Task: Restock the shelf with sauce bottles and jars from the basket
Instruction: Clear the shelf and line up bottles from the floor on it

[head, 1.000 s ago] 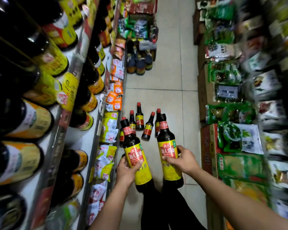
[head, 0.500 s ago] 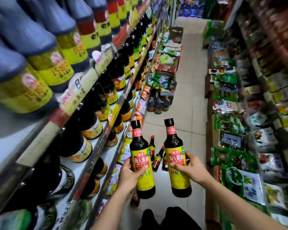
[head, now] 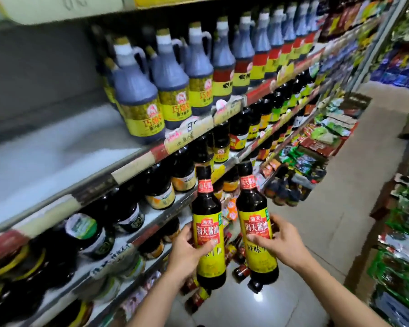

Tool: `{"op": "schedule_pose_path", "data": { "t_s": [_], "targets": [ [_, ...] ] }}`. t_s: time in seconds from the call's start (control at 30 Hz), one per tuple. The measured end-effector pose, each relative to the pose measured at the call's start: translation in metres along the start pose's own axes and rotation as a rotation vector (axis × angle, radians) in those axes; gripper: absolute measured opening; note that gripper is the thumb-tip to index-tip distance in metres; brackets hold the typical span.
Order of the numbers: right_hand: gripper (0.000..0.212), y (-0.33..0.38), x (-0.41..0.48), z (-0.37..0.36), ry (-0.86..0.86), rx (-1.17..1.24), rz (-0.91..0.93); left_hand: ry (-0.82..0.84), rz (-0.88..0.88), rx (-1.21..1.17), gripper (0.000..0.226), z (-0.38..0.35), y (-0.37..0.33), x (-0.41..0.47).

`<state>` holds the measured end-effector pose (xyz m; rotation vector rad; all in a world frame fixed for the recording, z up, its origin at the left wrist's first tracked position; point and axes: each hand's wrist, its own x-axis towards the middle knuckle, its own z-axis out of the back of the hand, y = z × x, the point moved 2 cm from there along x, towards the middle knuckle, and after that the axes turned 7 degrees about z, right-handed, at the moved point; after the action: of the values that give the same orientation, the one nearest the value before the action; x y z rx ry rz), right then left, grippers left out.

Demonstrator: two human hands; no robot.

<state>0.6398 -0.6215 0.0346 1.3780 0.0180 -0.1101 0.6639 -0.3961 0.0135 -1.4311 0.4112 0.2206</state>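
The left bottle [head: 207,204] is held upright by the left hand [head: 187,251]; the thumb is laid across the yellow label and the fingers are curled round the back. The right bottle [head: 253,201] is grasped in the same way by the right hand [head: 285,246]. Both bottles are held just beside each other, above the floor [head: 335,220], near the lower tiers on the left. Handled jugs [head: 137,100] are stood on the upper shelf [head: 57,156].
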Motion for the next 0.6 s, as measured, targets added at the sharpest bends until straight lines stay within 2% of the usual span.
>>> {"op": "schedule_pose_path", "data": {
  "t_s": [0.2, 0.33, 0.4, 0.5, 0.6],
  "targets": [
    [0.064, 0.029, 0.018, -0.018, 0.212, 0.023, 0.121, -0.276, -0.025, -0.135, 0.042, 0.024, -0.010, -0.043],
    [0.054, 0.053, 0.023, -0.047, 0.289, 0.002, 0.197, -0.366, -0.059, -0.229, 0.042, 0.054, -0.022, -0.070],
    [0.056, 0.067, 0.025, -0.068, 0.340, -0.015, 0.230, -0.418, -0.087, -0.284, 0.037, 0.073, -0.027, -0.083],
    [0.047, 0.087, 0.026, -0.101, 0.407, -0.017, 0.249, -0.462, -0.116, -0.334, 0.029, 0.102, -0.037, -0.100],
    [0.043, 0.107, 0.027, -0.134, 0.437, 0.010, 0.257, -0.486, -0.143, -0.348, 0.036, 0.130, -0.046, -0.117]
  ]
}}
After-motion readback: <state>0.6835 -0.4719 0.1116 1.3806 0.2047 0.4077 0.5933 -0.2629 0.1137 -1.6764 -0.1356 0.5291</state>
